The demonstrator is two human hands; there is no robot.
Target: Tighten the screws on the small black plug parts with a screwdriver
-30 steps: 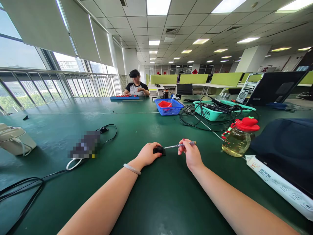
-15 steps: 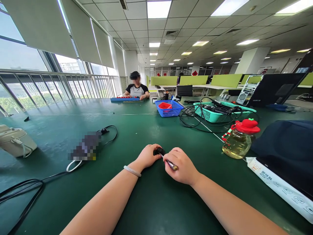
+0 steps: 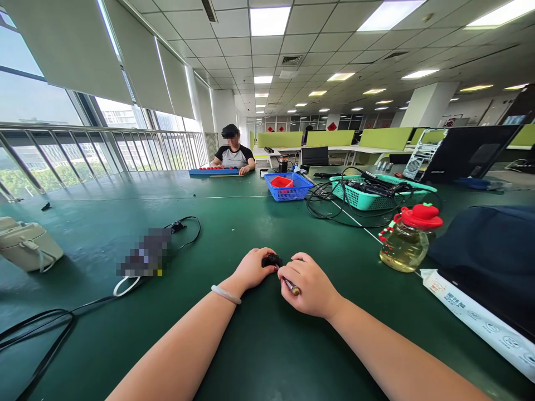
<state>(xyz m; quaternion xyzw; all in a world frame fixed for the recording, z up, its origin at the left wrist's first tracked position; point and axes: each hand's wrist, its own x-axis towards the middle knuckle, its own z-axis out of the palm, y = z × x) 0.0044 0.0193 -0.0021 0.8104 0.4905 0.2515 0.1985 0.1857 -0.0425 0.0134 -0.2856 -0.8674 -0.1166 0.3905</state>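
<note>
On the green table (image 3: 259, 345), my left hand (image 3: 253, 268) is closed around a small black part (image 3: 272, 260), its thumb and fingers pressing the sides. What kind of part it is I cannot make out. My right hand (image 3: 307, 285) grips a slim screwdriver (image 3: 291, 286), its metallic handle ending in a brassy cap that points toward me. The screwdriver's tip end points at the black part; my fingers partly hide it, and whether it touches I cannot tell.
Ahead stand a blue basket (image 3: 298, 192) with a red tray (image 3: 281, 182) and a green basket (image 3: 359, 201) of black cables. A red-lidded bottle (image 3: 405, 245) and a long white box (image 3: 476, 317) lie right. Left are a beige bag (image 3: 29, 248) and cable (image 3: 54, 312). A person (image 3: 233, 153) sits opposite.
My right hand has tilted slightly, and the screwdriver's capped end has shifted a little left and down. The left hand keeps its hold on the black part.
</note>
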